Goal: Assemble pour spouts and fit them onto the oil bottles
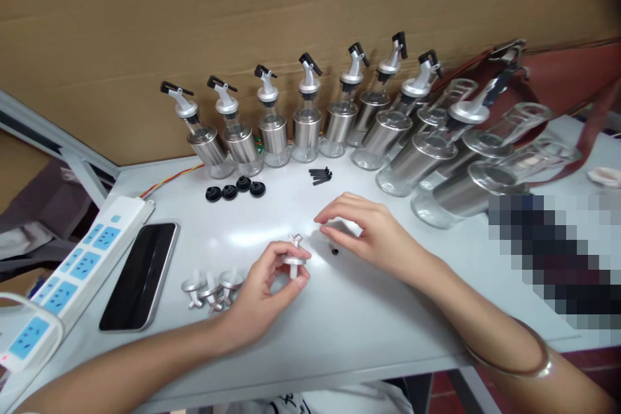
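My left hand point(274, 288) pinches a silver pourer spout point(294, 261) by its round collar, its forked end pointing up and away. To the right, my right hand point(366, 229) hovers over the table with thumb and fingers apart and nothing visible between them. Just below its fingers lies a tiny dark piece point(334, 251). Several more silver spouts point(211, 290) sit in a cluster left of my left hand. Farther back are several black ribbed stoppers point(229, 192) and a small pile of thin black levers point(320, 175).
Glass-and-steel bottles with pourer tops point(307, 126) stand in a row along the cardboard wall. Topless bottles point(485, 184) stand at right, by a reddish-brown bag point(572, 87). A phone point(140, 277) and a white power strip point(77, 272) lie on the left.
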The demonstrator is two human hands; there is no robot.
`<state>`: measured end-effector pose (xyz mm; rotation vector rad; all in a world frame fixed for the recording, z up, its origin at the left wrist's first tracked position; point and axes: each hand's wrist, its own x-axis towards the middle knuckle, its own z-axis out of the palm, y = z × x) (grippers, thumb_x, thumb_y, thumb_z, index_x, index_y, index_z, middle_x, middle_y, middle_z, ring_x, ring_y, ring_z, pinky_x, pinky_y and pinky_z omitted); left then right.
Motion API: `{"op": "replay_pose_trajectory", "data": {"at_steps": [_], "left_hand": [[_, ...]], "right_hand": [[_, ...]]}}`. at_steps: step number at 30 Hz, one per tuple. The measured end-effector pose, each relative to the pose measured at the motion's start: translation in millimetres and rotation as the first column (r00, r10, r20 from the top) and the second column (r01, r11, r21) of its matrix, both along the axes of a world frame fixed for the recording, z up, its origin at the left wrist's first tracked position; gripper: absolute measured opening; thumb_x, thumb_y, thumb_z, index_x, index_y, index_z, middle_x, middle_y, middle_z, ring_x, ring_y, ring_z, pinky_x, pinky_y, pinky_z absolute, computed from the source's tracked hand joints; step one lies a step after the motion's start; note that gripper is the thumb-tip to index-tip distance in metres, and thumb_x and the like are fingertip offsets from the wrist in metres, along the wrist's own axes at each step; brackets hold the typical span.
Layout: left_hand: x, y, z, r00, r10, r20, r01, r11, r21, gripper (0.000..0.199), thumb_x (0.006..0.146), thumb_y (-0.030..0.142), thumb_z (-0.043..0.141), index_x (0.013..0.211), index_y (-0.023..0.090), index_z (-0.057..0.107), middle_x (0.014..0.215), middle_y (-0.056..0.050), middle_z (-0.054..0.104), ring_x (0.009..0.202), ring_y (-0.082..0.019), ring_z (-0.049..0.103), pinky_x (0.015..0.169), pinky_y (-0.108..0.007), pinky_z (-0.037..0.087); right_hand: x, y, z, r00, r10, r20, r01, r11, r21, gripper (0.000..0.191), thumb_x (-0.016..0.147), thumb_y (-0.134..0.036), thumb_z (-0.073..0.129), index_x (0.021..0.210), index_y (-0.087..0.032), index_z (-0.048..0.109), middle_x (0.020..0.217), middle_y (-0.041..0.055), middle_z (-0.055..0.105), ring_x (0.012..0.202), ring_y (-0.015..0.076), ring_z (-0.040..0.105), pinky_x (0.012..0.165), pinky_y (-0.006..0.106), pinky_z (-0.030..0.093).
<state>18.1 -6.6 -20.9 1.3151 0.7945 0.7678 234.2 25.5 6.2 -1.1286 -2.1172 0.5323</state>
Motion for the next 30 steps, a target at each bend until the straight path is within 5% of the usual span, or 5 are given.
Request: {"op": "replay_pose_trajectory", "data": {"at_steps": [6,12,17,21,30], "left_hand": [[0.3,-0.2,-6.9,0.979,0.194,0.058,-0.197,0.979,0.058,0.013,0.094,0.020,0.053,0.103,0.027,0.045,0.106,-0.001,0.050,0.094,-0.013,0.051,0.088,-0.029,0.040],[1.0,0.7,-7.6,0.986,0.164,0.028,-0.165,0.985,0.057,0.019,0.093,0.014,0.051,0.104,0.028,0.044,0.108,0.001,0.048,0.097,-0.013,0.050,0.092,-0.028,0.036],[-0.7,0.7,-5.9,0.992,0.129,-0.006,-0.128,0.986,0.103,0.015,0.093,0.014,0.051,0.101,0.025,0.047,0.104,-0.001,0.051,0.096,-0.015,0.050,0.090,-0.029,0.037],[-1.8,0.4,-5.2,0.996,0.080,-0.049,-0.074,0.991,0.114,0.012,0.093,0.014,0.048,0.099,0.024,0.046,0.101,-0.002,0.050,0.092,-0.016,0.051,0.086,-0.030,0.038],[0.4,1.6,-1.0,0.998,0.049,-0.042,-0.045,0.993,0.107,0.007,0.092,0.017,0.049,0.092,0.022,0.044,0.098,-0.002,0.050,0.084,-0.015,0.052,0.082,-0.030,0.041]], "right_hand": [[-22.8,-6.5,-13.3,0.925,0.127,0.357,-0.151,0.988,0.041,0.018,0.093,-0.022,0.056,0.105,-0.016,0.068,0.103,0.0101,0.067,0.100,0.0249,0.054,0.080,0.038,0.037],[-25.9,-8.1,-18.7,0.884,0.186,0.428,-0.213,0.977,0.016,0.014,0.091,-0.013,0.058,0.097,-0.014,0.070,0.089,0.0085,0.069,0.090,0.0229,0.056,0.076,0.037,0.036],[-20.3,-7.5,-11.3,0.987,0.131,0.095,-0.135,0.990,0.042,0.014,0.090,-0.011,0.056,0.095,-0.014,0.069,0.090,0.0089,0.071,0.086,0.0208,0.061,0.076,0.034,0.045],[-18.3,-8.3,-2.8,0.974,0.046,-0.223,-0.060,0.997,-0.056,0.015,0.089,-0.010,0.057,0.094,-0.017,0.070,0.093,0.0066,0.073,0.086,0.0165,0.067,0.076,0.028,0.052],[-21.5,-8.9,-5.3,0.964,0.085,-0.251,-0.098,0.994,-0.041,0.017,0.092,-0.012,0.054,0.093,-0.018,0.070,0.091,0.0066,0.072,0.085,0.0152,0.067,0.076,0.028,0.054]]}}
